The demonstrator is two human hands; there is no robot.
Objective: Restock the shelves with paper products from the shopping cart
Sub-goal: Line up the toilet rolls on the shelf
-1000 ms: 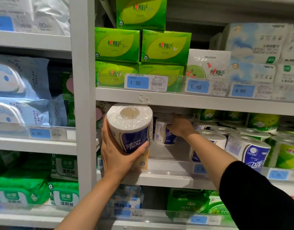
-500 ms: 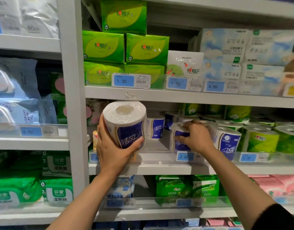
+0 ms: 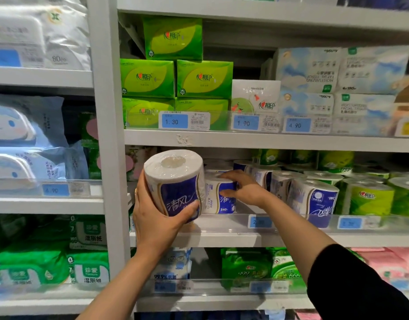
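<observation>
Gripping a blue-and-white toilet roll (image 3: pixel 175 183) at nine o'clock of the shelf (image 3: pixel 233 239), the left hand (image 3: pixel 156 218) holds it; the right hand (image 3: pixel 244 189) clasps the shelved roll (image 3: pixel 218 197) at its three o'clock.

The held roll (image 3: pixel 175 183) sits left of and before a shelf roll (image 3: pixel 219 197); more rolls (image 3: pixel 314 197) stand right. Tissue packs (image 3: pixel 175 79) fill the shelf (image 3: pixel 268 140) above.

A wrapped blue-and-white toilet roll (image 3: pixel 175 181) stands upright, slightly tilted, beside a matching shelved roll (image 3: pixel 218 195)
</observation>
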